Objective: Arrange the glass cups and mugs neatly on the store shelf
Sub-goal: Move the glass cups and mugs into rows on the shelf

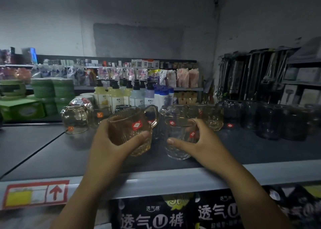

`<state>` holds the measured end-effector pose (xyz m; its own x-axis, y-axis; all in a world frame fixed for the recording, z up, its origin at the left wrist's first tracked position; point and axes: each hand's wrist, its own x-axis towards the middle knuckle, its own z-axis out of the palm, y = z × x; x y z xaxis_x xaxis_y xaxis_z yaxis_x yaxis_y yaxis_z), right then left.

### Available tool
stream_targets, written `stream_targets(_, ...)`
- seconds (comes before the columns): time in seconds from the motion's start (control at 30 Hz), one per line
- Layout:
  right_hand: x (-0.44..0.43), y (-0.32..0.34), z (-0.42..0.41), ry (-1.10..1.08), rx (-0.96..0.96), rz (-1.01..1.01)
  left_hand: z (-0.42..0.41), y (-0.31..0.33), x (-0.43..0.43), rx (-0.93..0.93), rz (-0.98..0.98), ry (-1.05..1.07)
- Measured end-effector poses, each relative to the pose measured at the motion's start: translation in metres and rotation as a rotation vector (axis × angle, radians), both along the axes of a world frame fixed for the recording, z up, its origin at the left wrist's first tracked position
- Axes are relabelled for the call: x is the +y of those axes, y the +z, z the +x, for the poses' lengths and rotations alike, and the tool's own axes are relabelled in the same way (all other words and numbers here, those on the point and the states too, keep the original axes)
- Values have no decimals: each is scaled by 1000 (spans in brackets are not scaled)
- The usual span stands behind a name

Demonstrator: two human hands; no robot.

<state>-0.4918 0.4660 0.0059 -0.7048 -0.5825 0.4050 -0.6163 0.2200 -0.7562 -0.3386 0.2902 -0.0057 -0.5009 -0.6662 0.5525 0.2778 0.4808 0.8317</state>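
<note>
My left hand [111, 142] grips an amber glass mug [128, 126] with a handle and a red sticker, tilted and lifted slightly off the dark shelf [52, 155]. My right hand [199, 140] wraps around a clear faceted glass cup [178, 138] that stands on the shelf just right of the mug. Behind them stand more glasses: an amber round cup [75, 118] at the left, a clear one [99, 115] next to it, an amber faceted cup [212, 118] at the right, and several dark smoky cups [271, 119] further right.
Pump bottles [119, 95] and white-blue bottles [164, 96] stand behind the glasses. Green boxes and stacks [43, 96] fill the back left. The shelf's grey front edge [156, 182] carries a red price label [35, 194]. Black packages [173, 215] sit below.
</note>
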Motion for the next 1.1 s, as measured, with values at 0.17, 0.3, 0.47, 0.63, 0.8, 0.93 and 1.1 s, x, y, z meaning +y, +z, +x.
stream_targets(0.17,10,0,14,-156,169,-57,9,12,11,83,-26,-104)
stream_targets(0.3,21,4,41,-183,367,-267,10,24,24,149,-10,-237)
stream_targets(0.47,39,11,66,-32,394,-339,0,29,53,144,-29,-300)
stream_targets(0.63,65,13,65,42,376,-249,-18,36,88,125,-40,-312)
stream_targets(0.8,90,15,35,85,388,-196,-44,42,127,110,-35,-248)
stream_targets(0.93,106,17,11,98,376,-154,-66,37,160,135,-27,-214)
stream_targets(1.1,114,21,-21,49,295,-189,-83,27,182,100,-99,-247)
